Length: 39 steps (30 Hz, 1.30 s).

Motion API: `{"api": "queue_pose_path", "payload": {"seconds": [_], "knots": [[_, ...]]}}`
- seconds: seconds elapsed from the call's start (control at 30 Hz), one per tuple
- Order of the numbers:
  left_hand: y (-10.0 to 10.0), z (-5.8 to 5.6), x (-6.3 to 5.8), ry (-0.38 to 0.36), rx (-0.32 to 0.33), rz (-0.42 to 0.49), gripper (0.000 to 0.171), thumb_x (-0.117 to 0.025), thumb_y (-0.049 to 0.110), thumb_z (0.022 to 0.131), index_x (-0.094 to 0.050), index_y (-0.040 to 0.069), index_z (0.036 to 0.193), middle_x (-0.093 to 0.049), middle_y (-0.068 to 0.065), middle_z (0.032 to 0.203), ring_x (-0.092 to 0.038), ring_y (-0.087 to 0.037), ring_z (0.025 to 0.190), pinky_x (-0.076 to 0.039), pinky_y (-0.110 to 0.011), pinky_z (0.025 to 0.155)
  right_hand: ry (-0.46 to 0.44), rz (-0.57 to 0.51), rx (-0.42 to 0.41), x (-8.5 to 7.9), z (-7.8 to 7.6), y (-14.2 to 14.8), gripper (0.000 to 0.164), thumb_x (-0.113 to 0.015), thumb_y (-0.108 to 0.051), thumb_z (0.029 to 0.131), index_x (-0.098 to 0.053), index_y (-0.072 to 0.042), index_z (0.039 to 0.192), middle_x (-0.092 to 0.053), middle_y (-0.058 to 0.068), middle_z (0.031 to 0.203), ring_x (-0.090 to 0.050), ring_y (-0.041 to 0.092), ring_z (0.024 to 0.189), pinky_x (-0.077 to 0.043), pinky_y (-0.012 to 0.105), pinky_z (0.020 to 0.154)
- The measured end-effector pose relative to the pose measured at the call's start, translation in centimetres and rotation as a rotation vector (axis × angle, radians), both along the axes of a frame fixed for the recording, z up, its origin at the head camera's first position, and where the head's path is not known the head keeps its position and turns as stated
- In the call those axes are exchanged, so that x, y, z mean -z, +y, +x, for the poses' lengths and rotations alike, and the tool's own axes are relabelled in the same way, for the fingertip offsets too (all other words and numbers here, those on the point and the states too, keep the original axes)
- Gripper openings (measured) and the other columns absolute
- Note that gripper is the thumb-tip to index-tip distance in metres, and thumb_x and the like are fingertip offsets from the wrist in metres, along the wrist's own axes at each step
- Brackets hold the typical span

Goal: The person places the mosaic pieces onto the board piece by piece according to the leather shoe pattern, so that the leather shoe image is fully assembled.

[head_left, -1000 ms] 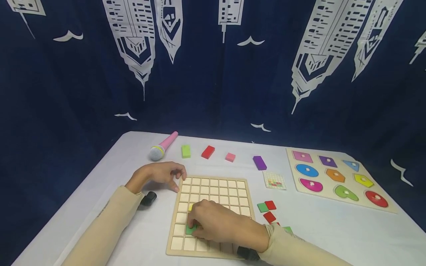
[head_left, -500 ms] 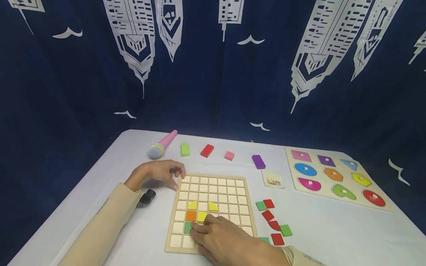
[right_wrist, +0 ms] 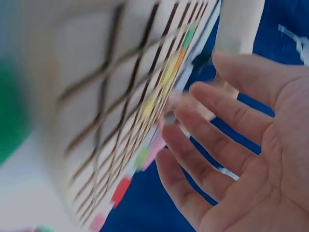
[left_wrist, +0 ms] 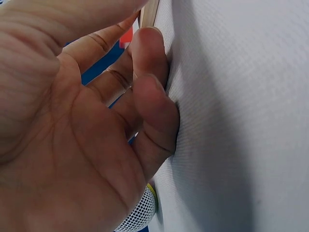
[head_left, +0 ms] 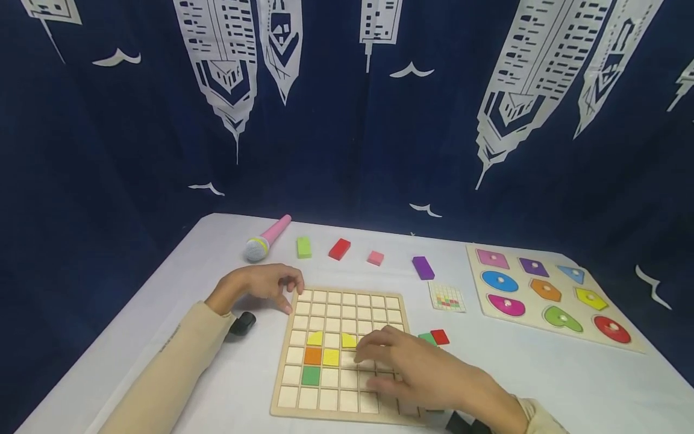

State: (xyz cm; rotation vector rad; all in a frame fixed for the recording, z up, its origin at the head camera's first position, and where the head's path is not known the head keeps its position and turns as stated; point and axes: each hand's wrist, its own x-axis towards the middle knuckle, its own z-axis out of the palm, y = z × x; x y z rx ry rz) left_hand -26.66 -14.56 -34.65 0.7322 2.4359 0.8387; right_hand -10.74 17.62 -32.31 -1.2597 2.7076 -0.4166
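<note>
A wooden grid board (head_left: 325,399) lies flat on the white table. On its left part sit a green square (head_left: 311,376), an orange square (head_left: 312,355), a yellow square (head_left: 331,357) and two yellow curved-edge tiles. My left hand (head_left: 260,281) rests at the board's upper left corner, thumb and forefinger touching its edge, the other fingers loosely bent on the cloth. Over the board's right part hovers my right hand (head_left: 417,367), slightly blurred, fingers spread and holding nothing. In the right wrist view, a gap separates the right fingers (right_wrist: 193,164) from the grid.
Right of the board lie green and red tiles (head_left: 440,337), partly hidden by my right hand, and a small pattern card (head_left: 447,297). A knobbed shape puzzle (head_left: 520,325) stands further right. Along the back are a pink toy microphone (head_left: 265,238) and several coloured blocks (head_left: 340,249).
My right hand has let go of the green square on the board and moved right, uncovering the coloured tiles. My left hand stays at the corner.
</note>
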Motion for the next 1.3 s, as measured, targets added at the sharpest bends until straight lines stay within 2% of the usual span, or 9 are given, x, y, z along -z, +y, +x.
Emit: {"api": "queue_pose_path", "payload": {"seconds": [0.17,0.27,0.4,0.57,0.73,0.87,0.97,1.13,1.3], "knots": [[0.1,0.0,-0.1,0.009,0.008,0.000,0.038,-0.087,0.009,0.071,-0.064,0.013,0.101,-0.052,-0.003,0.093,-0.042,-0.017,0.077,-0.036,-0.030,0.072,-0.101,0.022,0.151,-0.3,-0.8,4.2,0.031,-0.070,-0.041,0.092,-0.068,-0.030,0.121,-0.059,-0.018,0.124,-0.054,0.009,0.115,-0.051,0.034,0.097],[0.1,-0.1,0.0,0.010,0.013,-0.004,0.038,-0.087,0.009,0.072,-0.064,0.013,0.101,-0.052,-0.003,0.093,-0.042,-0.017,0.076,-0.036,-0.029,0.071,-0.114,0.019,0.211,-0.2,-1.5,6.4,0.032,-0.074,-0.040,0.088,-0.069,-0.029,0.118,-0.061,-0.017,0.120,-0.056,0.010,0.110,-0.052,0.034,0.095],[-0.1,0.0,-0.1,0.013,0.015,0.008,0.038,-0.086,0.008,0.072,-0.064,0.011,0.102,-0.052,-0.003,0.093,-0.042,-0.017,0.076,-0.036,-0.028,0.071,-0.076,-0.029,0.245,0.1,-3.0,8.9,0.032,-0.078,-0.033,0.087,-0.070,-0.025,0.116,-0.064,-0.014,0.115,-0.058,0.013,0.105,-0.053,0.036,0.092],[-0.2,0.2,-0.2,0.014,0.052,0.036,0.037,-0.086,0.009,0.073,-0.064,0.010,0.102,-0.052,-0.004,0.093,-0.042,-0.015,0.076,-0.036,-0.027,0.072,-0.050,-0.079,0.261,1.1,-4.9,11.0,0.029,-0.080,-0.021,0.083,-0.069,-0.021,0.110,-0.066,-0.014,0.107,-0.058,0.011,0.098,-0.054,0.032,0.086],[-0.1,0.5,-0.4,0.028,0.082,0.042,0.036,-0.085,0.011,0.074,-0.063,0.011,0.102,-0.052,-0.003,0.093,-0.042,-0.013,0.076,-0.037,-0.026,0.071,-0.051,-0.064,0.292,2.0,-6.0,11.8,0.027,-0.081,-0.015,0.081,-0.069,-0.023,0.104,-0.066,-0.015,0.101,-0.058,0.009,0.093,-0.053,0.031,0.085],[-0.1,0.5,-0.5,0.020,0.037,0.026,0.036,-0.085,0.008,0.073,-0.064,0.012,0.101,-0.053,-0.004,0.094,-0.043,-0.016,0.077,-0.037,-0.028,0.072,-0.039,-0.064,0.296,2.1,-6.4,12.0,0.024,-0.080,-0.015,0.081,-0.069,-0.024,0.101,-0.066,-0.015,0.100,-0.059,0.008,0.093,-0.053,0.031,0.086],[-0.2,0.4,-0.4,0.020,0.017,0.020,0.037,-0.085,0.007,0.072,-0.064,0.011,0.101,-0.053,-0.005,0.094,-0.043,-0.017,0.077,-0.037,-0.029,0.073,-0.038,-0.060,0.296,2.0,-6.5,11.9,0.022,-0.080,-0.017,0.082,-0.069,-0.023,0.101,-0.067,-0.015,0.099,-0.059,0.008,0.093,-0.053,0.030,0.085],[-0.1,0.2,-0.2,0.008,0.023,0.023,0.037,-0.086,0.008,0.072,-0.064,0.011,0.102,-0.052,-0.004,0.094,-0.042,-0.017,0.076,-0.036,-0.030,0.072,-0.054,-0.076,0.302,1.4,-6.4,11.4,0.022,-0.081,-0.026,0.082,-0.069,-0.023,0.100,-0.066,-0.015,0.097,-0.058,0.007,0.090,-0.054,0.029,0.084],[-0.1,0.1,-0.1,-0.002,0.015,0.020,0.038,-0.086,0.008,0.072,-0.064,0.012,0.102,-0.052,-0.003,0.094,-0.043,-0.017,0.077,-0.036,-0.030,0.072,-0.077,-0.126,0.254,0.4,-6.1,9.3,0.020,-0.081,-0.027,0.083,-0.069,-0.021,0.099,-0.066,-0.015,0.092,-0.059,0.008,0.088,-0.054,0.030,0.082]]}}
